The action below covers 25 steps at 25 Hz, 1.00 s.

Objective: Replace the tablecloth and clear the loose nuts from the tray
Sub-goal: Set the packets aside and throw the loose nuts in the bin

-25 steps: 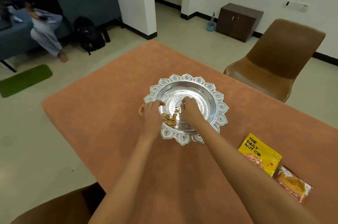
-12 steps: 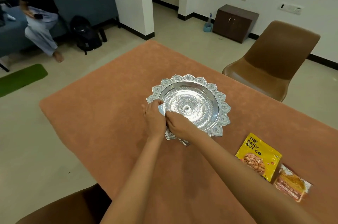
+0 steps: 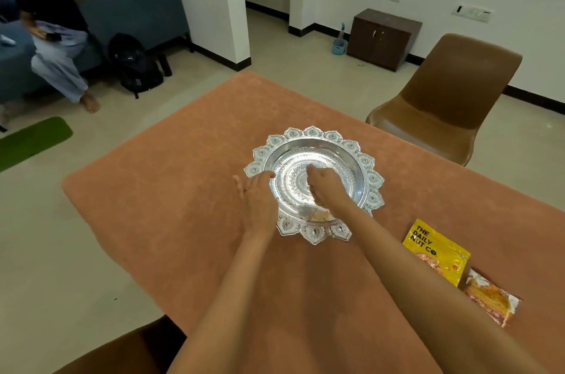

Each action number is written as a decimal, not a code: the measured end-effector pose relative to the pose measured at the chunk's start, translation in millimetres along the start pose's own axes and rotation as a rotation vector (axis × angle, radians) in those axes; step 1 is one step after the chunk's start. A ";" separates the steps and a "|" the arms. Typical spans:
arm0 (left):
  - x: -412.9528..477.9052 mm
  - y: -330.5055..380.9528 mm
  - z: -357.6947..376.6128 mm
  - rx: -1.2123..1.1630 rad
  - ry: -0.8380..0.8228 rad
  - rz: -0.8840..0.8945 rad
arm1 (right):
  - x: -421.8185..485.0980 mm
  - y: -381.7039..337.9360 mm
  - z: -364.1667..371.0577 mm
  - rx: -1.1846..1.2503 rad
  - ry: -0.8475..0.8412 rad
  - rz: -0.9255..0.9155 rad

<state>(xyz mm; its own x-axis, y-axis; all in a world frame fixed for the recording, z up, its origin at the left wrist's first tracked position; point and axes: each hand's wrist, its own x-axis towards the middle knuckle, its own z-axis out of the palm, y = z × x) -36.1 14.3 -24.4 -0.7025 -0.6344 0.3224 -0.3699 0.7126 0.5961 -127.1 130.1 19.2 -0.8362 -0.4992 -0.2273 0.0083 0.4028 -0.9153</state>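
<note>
An ornate silver tray (image 3: 312, 132) stands in the middle of the table, on the orange tablecloth (image 3: 183, 205). A few loose nuts (image 3: 321, 215) lie inside it near the front wall, partly hidden under my right wrist. My left hand (image 3: 256, 199) rests against the tray's left rim, fingers reaching onto the edge and thumb spread. My right hand (image 3: 325, 187) hovers over the tray's centre with its fingers curled down; I cannot see anything held in them.
A yellow nut packet (image 3: 435, 251) and a clear snack packet (image 3: 492, 297) lie on the cloth at the right. A brown chair (image 3: 443, 104) stands behind the table, another (image 3: 122, 349) at the near corner. A person (image 3: 55, 22) sits on the sofa far left.
Both hands were on the nut pile, then drew to the tray's front-left rim. Now my right hand is back over the centre, and fewer nuts show.
</note>
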 end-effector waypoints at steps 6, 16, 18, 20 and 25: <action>0.2 26.8 -12.1 0.123 -0.574 0.210 | 6.8 11.7 -55.5 1.176 0.068 0.388; 7.2 61.0 24.2 0.094 -0.931 0.392 | -9.0 36.1 -77.7 1.786 0.094 0.402; 10.9 58.4 22.3 0.129 -0.896 0.514 | -10.9 39.0 -78.8 1.810 0.111 0.409; 11.7 56.8 16.3 0.105 -0.870 0.574 | -12.6 38.7 -78.3 1.812 0.108 0.414; -0.9 64.5 10.3 -0.662 -0.684 -0.149 | -10.4 20.1 -61.9 1.648 0.143 0.358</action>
<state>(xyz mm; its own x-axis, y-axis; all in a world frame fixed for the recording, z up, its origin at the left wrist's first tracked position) -65.6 63.9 6.2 -0.9559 -0.2440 -0.1634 -0.2130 0.1929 0.9578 -152.2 190.9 23.7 -0.7042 -0.4611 -0.5399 0.6386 -0.7436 -0.1979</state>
